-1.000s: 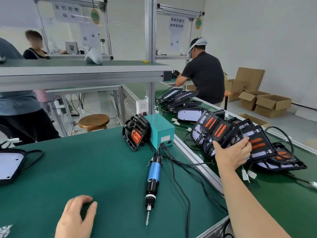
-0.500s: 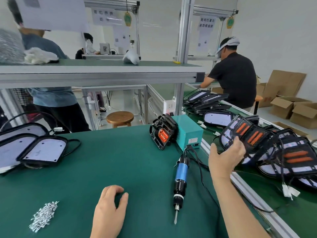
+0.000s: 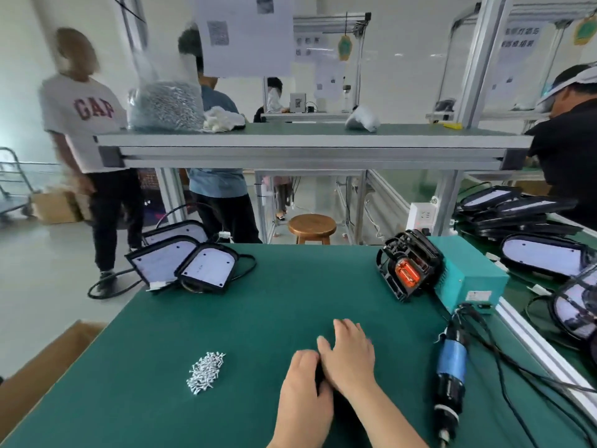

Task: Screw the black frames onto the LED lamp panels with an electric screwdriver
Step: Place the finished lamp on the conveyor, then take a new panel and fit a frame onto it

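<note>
Both my hands lie side by side on the green mat near the front edge. My left hand (image 3: 303,389) rests flat with its fingertips curled a little. My right hand (image 3: 349,354) lies beside it, fingers straight, holding nothing. The blue and black electric screwdriver (image 3: 450,379) lies on the mat to the right of my hands, tip toward me. A small heap of silver screws (image 3: 206,371) sits to the left. Framed lamp panels (image 3: 206,265) lie at the mat's far left corner. A black frame part with an orange lens (image 3: 407,268) leans against the teal power box (image 3: 465,274).
More lamp panels (image 3: 546,257) and cables lie on the conveyor at the right. An aluminium shelf (image 3: 310,147) crosses overhead with a bag of screws (image 3: 164,105). People stand behind the bench and one works at right. A wooden stool (image 3: 311,226) stands beyond the table.
My right hand has left the lamp panels on the conveyor and come down empty beside my left hand. The view has swung left, bringing the screw heap and left panels into sight.
</note>
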Action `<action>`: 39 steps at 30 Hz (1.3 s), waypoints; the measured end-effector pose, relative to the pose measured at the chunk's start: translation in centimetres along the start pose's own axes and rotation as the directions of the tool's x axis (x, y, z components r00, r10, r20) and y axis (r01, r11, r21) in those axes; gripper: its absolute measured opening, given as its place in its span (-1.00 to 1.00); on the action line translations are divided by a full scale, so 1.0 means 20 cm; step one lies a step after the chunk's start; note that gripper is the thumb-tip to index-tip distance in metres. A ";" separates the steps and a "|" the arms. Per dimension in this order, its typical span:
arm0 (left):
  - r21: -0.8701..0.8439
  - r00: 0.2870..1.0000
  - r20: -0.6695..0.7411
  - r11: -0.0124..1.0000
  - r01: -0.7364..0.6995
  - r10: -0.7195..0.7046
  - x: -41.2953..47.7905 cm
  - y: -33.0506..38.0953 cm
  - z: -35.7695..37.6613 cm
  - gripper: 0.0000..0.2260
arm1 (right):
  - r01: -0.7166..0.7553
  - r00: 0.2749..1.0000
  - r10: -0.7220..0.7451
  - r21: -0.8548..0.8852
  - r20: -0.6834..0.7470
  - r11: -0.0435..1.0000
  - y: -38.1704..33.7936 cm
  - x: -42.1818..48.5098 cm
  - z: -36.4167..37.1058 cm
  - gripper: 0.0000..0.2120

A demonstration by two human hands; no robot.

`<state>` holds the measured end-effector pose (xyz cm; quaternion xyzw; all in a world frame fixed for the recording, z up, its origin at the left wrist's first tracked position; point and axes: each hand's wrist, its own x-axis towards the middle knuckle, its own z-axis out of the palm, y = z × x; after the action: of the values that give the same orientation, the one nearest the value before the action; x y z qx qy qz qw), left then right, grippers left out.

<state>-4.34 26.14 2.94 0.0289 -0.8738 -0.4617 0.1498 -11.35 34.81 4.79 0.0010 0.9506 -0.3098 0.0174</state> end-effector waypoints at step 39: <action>-0.419 0.663 -0.251 0.696 0.583 -0.706 0.92 -0.41 -0.60 -0.74 | 0.097 0.987 -0.131 -0.306 -0.092 0.947 -0.01 0.03 0.14 -0.49</action>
<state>-19.08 8.33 6.94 0.4089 -0.6743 -0.5967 0.1490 -11.85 32.89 2.59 -0.0394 0.9846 -0.1615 -0.0535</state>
